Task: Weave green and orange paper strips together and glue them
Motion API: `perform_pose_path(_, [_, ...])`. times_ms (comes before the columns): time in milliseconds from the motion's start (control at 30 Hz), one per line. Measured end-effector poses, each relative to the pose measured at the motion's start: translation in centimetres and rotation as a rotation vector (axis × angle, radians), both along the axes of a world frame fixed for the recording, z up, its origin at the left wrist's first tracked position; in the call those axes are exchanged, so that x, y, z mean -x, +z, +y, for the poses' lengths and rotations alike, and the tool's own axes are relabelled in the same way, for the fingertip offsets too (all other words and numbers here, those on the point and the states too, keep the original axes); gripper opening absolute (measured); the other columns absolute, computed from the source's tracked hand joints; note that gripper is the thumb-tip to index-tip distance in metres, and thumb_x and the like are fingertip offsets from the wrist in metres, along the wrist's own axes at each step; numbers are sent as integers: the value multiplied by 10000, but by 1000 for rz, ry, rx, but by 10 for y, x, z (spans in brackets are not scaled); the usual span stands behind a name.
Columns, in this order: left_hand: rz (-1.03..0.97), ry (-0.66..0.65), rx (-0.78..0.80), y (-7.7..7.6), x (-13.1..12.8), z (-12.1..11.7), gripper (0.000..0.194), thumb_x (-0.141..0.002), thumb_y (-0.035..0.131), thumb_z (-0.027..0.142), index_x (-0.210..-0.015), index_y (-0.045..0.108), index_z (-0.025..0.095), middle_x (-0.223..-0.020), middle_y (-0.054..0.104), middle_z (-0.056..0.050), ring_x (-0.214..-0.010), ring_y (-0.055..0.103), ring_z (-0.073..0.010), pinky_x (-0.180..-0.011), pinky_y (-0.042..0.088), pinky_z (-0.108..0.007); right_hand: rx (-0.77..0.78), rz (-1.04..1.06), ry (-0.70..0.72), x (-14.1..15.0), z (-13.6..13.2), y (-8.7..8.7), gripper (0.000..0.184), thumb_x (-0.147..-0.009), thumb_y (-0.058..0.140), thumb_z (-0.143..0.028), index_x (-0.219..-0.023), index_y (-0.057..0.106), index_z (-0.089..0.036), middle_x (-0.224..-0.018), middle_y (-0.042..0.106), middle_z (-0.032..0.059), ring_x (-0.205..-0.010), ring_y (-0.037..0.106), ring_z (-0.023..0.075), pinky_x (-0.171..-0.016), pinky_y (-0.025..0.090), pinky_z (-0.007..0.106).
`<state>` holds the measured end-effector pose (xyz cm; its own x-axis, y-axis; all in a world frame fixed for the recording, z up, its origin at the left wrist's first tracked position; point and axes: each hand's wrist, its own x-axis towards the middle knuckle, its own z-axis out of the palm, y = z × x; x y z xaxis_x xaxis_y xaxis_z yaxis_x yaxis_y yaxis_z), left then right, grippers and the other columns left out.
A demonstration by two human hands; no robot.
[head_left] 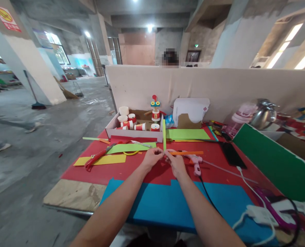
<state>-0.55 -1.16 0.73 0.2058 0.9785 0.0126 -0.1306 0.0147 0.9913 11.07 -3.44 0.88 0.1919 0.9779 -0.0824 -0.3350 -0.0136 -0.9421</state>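
Observation:
My left hand (154, 158) and my right hand (177, 164) meet over the red table top, fingertips pinched together. Between them they hold the end of a lime-green paper strip (164, 132), which points away from me, and an orange paper strip (193, 153), which runs out to the right. My fingers cover the spot where the two strips come together. Just right of my right hand lies a pink glue gun (197, 165). Red-handled scissors (97, 158) rest to the left, beside a green paper piece (132, 147) and a yellow one (108, 160).
Behind my hands stands a white box (135, 133) with several paper cups and a spring-necked cup figure (155, 113). Blue sheets (162, 202) cover the near edge. A phone (232, 155), cables and a green board (276, 159) are at right. A partition (142, 82) closes the back.

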Motion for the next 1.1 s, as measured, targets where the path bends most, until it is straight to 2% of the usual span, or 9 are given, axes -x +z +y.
perform_pose_path(133, [58, -54, -15, 3, 1, -1, 146, -578, 696, 243, -570, 588, 145, -536, 554, 8, -506, 463, -92, -535, 374, -236, -63, -61, -80, -3, 2, 2, 310, -510, 788, -421, -607, 644, -165, -517, 572, -32, -470, 444, 76, -463, 368, 213])
perform_pose_path(233, [59, -70, -10, 3, 1, -1, 153, -568, 711, 245, -572, 596, 143, -526, 551, 10, -502, 463, -90, -535, 373, -234, -70, -47, -132, -3, 4, 4, 330, -516, 783, -434, -660, 664, -162, -554, 600, -25, -465, 445, 72, -455, 367, 213])
perform_pose_path(367, [-65, 21, 28, 0, 2, 1, 202, -576, 724, 306, -608, 613, 140, -527, 556, 12, -504, 470, -87, -524, 377, -220, -54, 16, -30, -1, 2, 5, 366, -529, 782, -433, -764, 684, -170, -601, 624, -23, -505, 507, 89, -518, 439, 231])
perform_pose_path(500, [-170, 87, 70, -3, 2, 2, 285, -541, 767, 361, -643, 637, 129, -561, 595, -6, -524, 506, -98, -514, 406, -221, -36, 22, 89, 2, -1, 5, 318, -510, 797, -419, -662, 672, -169, -607, 651, -4, -576, 584, 125, -636, 497, 269])
perform_pose_path(633, [-169, 44, 106, -3, 1, 1, 330, -521, 790, 396, -638, 659, 116, -536, 584, -7, -504, 483, -92, -485, 393, -218, -37, -17, 39, -1, 0, 3, 303, -505, 799, -420, -626, 673, -172, -603, 667, 0, -574, 606, 137, -654, 510, 276])
perform_pose_path(800, [-182, 34, 65, 1, 2, 1, 310, -510, 808, 331, -693, 667, 123, -599, 617, -5, -547, 514, -92, -544, 409, -221, -43, -116, 17, -7, 3, 1, 341, -541, 771, -475, -649, 652, -174, -635, 694, 21, -574, 644, 179, -608, 536, 312])
perform_pose_path(967, [-124, 144, 102, 0, 1, 2, 293, -530, 784, 369, -608, 662, 114, -571, 617, -25, -566, 526, -123, -550, 407, -248, -76, -291, 95, -9, 4, 4, 359, -535, 761, -516, -611, 635, -188, -634, 708, 41, -564, 666, 210, -609, 562, 341])
perform_pose_path(1100, [-103, 197, 76, -2, 5, 6, 299, -531, 780, 381, -554, 642, 118, -524, 585, -11, -522, 483, -103, -522, 376, -238, -69, -379, 99, -12, 5, 4, 365, -547, 748, -529, -613, 633, -189, -586, 701, 40, -551, 673, 212, -592, 561, 328])
